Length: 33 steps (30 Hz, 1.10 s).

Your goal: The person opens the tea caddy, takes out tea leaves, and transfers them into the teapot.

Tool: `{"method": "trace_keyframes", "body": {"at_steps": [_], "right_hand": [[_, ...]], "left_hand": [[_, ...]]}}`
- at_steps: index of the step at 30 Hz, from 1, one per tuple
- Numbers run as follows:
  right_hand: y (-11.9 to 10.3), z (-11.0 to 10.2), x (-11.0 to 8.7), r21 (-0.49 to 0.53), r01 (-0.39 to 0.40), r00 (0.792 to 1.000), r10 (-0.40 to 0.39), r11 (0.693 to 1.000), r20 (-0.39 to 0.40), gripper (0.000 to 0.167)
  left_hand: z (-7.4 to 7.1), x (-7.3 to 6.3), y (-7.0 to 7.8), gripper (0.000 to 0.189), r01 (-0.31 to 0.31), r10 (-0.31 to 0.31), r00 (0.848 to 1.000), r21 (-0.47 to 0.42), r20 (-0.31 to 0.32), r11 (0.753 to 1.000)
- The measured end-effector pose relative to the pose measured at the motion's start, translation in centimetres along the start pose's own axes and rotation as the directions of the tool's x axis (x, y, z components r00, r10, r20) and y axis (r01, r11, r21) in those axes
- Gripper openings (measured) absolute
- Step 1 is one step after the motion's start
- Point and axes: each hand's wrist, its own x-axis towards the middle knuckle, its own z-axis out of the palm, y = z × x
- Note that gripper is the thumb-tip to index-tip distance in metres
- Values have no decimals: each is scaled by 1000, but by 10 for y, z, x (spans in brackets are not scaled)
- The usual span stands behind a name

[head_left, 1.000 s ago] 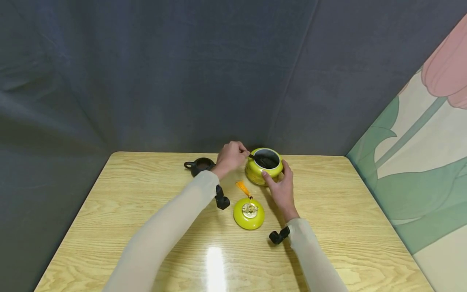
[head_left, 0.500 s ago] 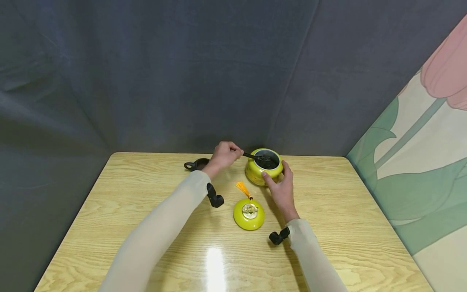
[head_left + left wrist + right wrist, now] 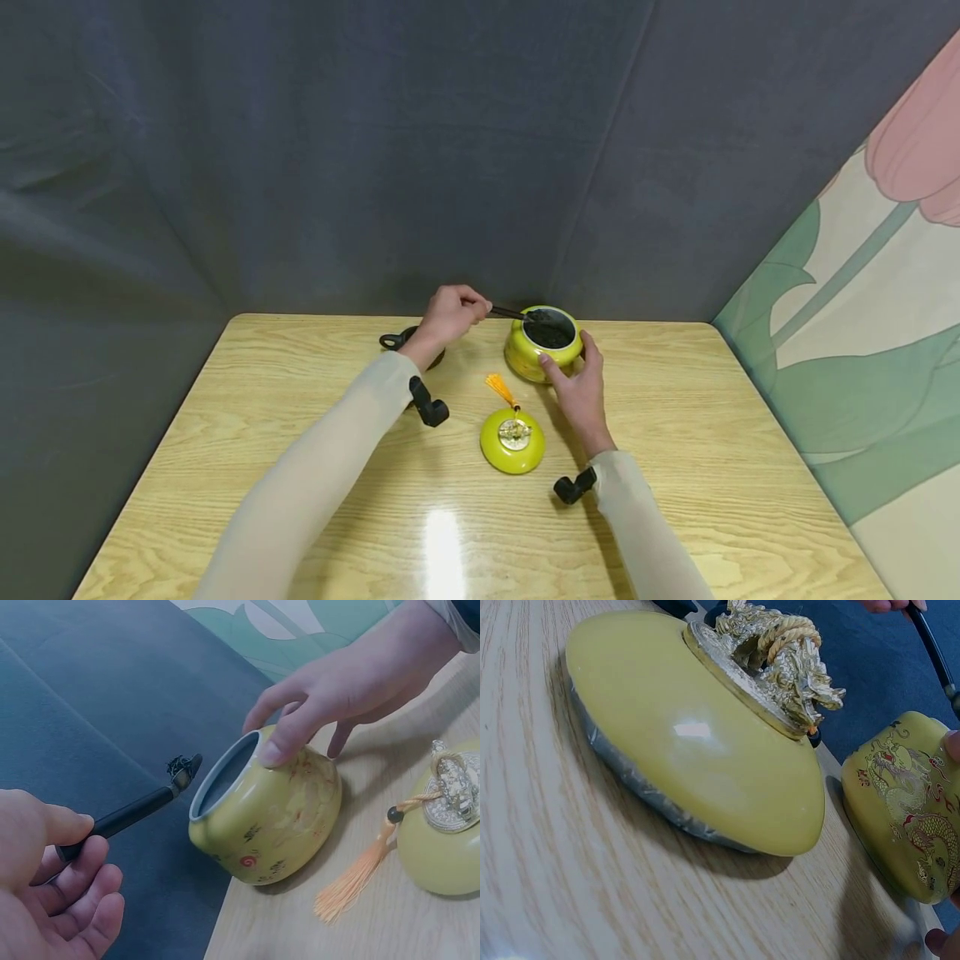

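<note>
My left hand (image 3: pixel 450 315) pinches a small black-handled spoon (image 3: pixel 139 810) between thumb and fingers. Dark, stringy leaves that look like tea (image 3: pixel 178 766) sit heaped on its tip, right by the jar's mouth. The round yellow jar (image 3: pixel 528 365), white-rimmed and printed with a dragon, stands open on the table and is dark inside. From its near right side, my right hand (image 3: pixel 581 390) grips it, thumb at the front near the rim and fingers round the far side. Nearer me lies the yellow lid (image 3: pixel 491 448) with a gold ornament and an orange tassel (image 3: pixel 499 386).
A small dark pot (image 3: pixel 393 341) with a loop handle stands at the left, partly hidden behind my left wrist. Just behind the jar, the wooden table (image 3: pixel 660 400) ends at a dark grey curtain (image 3: pixel 450 167). A flower-patterned panel (image 3: pixel 862 333) borders the right side.
My left hand has moved left, drawing the spoon out of the jar until its loaded tip is at the rim. The right hand, jar and lid stay in place.
</note>
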Motion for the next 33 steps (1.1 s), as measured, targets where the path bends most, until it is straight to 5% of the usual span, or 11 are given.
{"method": "trace_keyframes", "body": {"at_steps": [17,33], "right_hand": [[-1,3,3,-21,-1,1000,1,1000,8,92],[1,-3,6,-5,10,1000,-11,1000,-5,90]], "left_hand": [[-40,-12,4,19,-8,6,999,-61,-35,998],[-68,-28,-16,24,-12,6,996,-71,-92,997]]}}
